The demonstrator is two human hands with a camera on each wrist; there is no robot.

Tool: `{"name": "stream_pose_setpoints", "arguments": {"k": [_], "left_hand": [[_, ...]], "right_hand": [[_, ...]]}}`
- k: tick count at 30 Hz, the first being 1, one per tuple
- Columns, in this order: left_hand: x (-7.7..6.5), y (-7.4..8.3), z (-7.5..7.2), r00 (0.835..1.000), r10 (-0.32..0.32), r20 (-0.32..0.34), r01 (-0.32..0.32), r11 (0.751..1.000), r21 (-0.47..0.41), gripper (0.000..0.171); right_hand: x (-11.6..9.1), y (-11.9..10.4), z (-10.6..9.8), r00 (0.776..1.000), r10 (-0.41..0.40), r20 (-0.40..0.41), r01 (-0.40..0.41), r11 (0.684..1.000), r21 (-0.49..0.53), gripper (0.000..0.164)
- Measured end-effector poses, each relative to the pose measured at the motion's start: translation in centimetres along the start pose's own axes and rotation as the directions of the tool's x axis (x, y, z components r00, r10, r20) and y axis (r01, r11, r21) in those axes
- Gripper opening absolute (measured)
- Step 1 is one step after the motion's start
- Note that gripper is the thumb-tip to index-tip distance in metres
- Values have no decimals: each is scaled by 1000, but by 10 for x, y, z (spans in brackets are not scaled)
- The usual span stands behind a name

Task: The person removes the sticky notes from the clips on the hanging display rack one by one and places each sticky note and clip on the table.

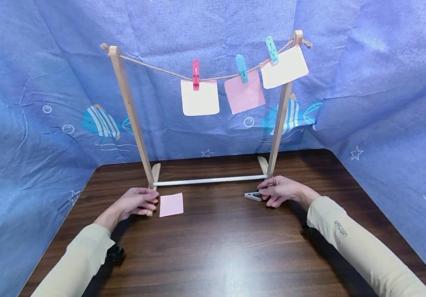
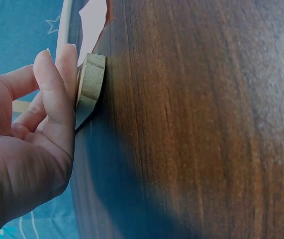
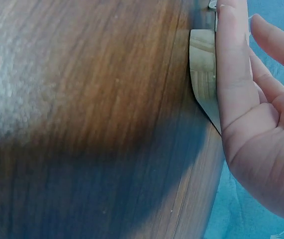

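Observation:
My left hand (image 1: pixel 136 202) is beside the left wooden foot (image 2: pixel 93 74) of a small drying rack, fingers loosely bent around nothing. Just right of it, a pink paper square (image 1: pixel 171 205) lies on the table. Near the rack's right foot (image 3: pixel 203 64), my right hand (image 1: pixel 281 192) has its fingers apart. A grey clothespin (image 1: pixel 253 196) is at its fingertips; whether they touch is unclear. From the rack's rope (image 1: pixel 153 67), a red clothespin (image 1: pixel 196 74) holds a white paper (image 1: pixel 200 101), and blue clothespins hold a pink paper (image 1: pixel 245 95) and another white one (image 1: pixel 285 68).
Two wooden posts (image 1: pixel 131 111), joined low down by a white bar (image 1: pixel 209 180), carry the rope. The rack stands at the back of a dark wooden table (image 1: pixel 205 235). Blue cloth (image 1: pixel 198 37) with printed fish hangs behind and at both sides.

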State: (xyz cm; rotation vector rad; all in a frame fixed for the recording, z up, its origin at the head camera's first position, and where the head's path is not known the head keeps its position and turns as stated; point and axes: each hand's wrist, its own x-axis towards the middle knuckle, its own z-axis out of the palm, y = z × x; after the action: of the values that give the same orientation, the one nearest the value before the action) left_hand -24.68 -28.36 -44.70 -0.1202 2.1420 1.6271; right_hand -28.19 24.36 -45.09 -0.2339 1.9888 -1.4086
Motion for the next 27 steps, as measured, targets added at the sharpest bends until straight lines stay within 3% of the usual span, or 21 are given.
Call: {"name": "stream_pose_setpoints", "arguments": {"k": [12, 16, 18, 22, 27], "left_hand": [[0, 2, 0, 1000, 9, 27, -9, 1000, 11, 47], [-2, 6, -3, 994, -12, 110, 8, 999, 38, 49], [-5, 11, -4, 981, -25, 193, 14, 998, 59, 50], [-11, 25, -3, 933, -42, 359, 16, 997, 74, 52], [-15, 45, -2, 892, -53, 449, 27, 998, 64, 56]], "right_hand": [[-2, -2, 1, 999, 38, -29, -37, 998, 60, 44], [-4, -5, 1, 999, 45, -3, -45, 997, 57, 43], [-6, -10, 2, 999, 45, 25, -47, 998, 52, 43], [-9, -22, 3, 996, 39, 79, -42, 998, 43, 44], [-12, -37, 0, 994, 39, 104, -40, 999, 13, 50]]}}
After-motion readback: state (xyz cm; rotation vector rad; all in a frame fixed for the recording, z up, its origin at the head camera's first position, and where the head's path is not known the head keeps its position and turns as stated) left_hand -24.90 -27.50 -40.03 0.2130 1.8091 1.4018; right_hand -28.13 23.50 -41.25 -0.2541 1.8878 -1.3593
